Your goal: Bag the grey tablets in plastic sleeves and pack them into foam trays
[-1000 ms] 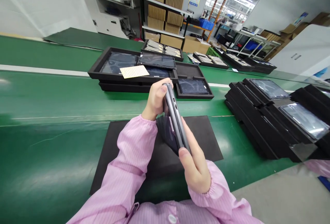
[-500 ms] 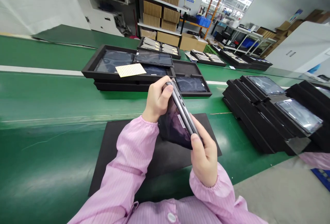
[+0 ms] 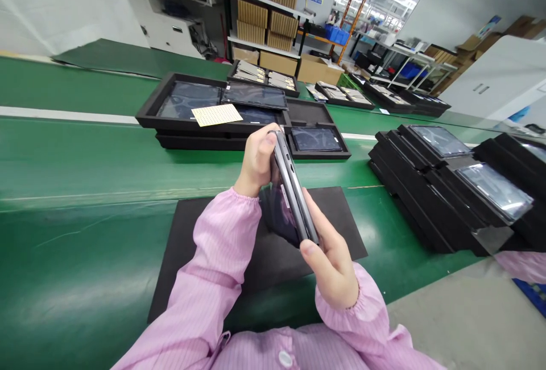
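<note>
A dark tablet [image 3: 292,188] is held up on edge between my two hands, its grey side with small port openings facing me. Its glossy screen, partly seen, faces left and carries a small white label. My left hand [image 3: 257,157] is closed on the far upper end, thumb on top. At the near lower end, my right hand [image 3: 333,259] grips with the thumb on the edge and fingers behind. Beneath the tablet lies a black mat [image 3: 200,245] on the green bench [image 3: 85,256].
Beyond my hands are black foam trays [image 3: 191,140] with tablets and a dotted yellow sticker sheet [image 3: 216,115]. Stacked black trays [image 3: 409,188] with wrapped tablets stand at right. Farther back are trays of grey parts [image 3: 343,96]. A pink sleeve [image 3: 522,265] shows at the right edge.
The tablet has turned more upright on its edge, so less of its screen shows. Its near end and my right hand have shifted left.
</note>
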Motion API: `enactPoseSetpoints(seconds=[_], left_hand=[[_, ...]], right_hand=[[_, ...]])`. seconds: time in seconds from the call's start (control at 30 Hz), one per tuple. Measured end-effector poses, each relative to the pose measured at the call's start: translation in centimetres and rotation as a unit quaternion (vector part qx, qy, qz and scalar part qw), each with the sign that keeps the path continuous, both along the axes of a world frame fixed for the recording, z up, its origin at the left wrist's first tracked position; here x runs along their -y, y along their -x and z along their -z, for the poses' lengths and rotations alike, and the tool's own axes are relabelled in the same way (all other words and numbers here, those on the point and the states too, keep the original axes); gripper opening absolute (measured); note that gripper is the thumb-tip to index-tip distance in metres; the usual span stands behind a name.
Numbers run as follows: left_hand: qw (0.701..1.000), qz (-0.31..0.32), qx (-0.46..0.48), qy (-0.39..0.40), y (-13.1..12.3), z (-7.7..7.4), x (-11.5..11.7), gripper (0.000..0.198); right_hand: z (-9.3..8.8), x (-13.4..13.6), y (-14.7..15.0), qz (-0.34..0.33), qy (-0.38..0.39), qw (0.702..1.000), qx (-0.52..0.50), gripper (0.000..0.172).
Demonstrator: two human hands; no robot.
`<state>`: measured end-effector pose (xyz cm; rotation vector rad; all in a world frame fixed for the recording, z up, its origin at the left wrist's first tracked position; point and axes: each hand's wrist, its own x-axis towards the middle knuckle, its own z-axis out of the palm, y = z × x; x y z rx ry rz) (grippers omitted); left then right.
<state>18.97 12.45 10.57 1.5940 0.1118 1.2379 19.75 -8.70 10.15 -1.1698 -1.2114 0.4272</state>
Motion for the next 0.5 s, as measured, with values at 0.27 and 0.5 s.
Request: enactPoseSetpoints(seconds=[0.27,0.5], left_hand=[[0.999,-0.036,-0.010,-0.014,0.2,-0.4,0.3,0.057],[0.999,0.025,-0.013,0.039,0.1,-0.1,-0.4,0.058]], right_hand=[[0.2,-0.4,0.3,0.095,-0.020,0.995,0.039,0.046],[0.1,0.7,-1.1,-0.084,0.039,0.992,0.089,0.059]])
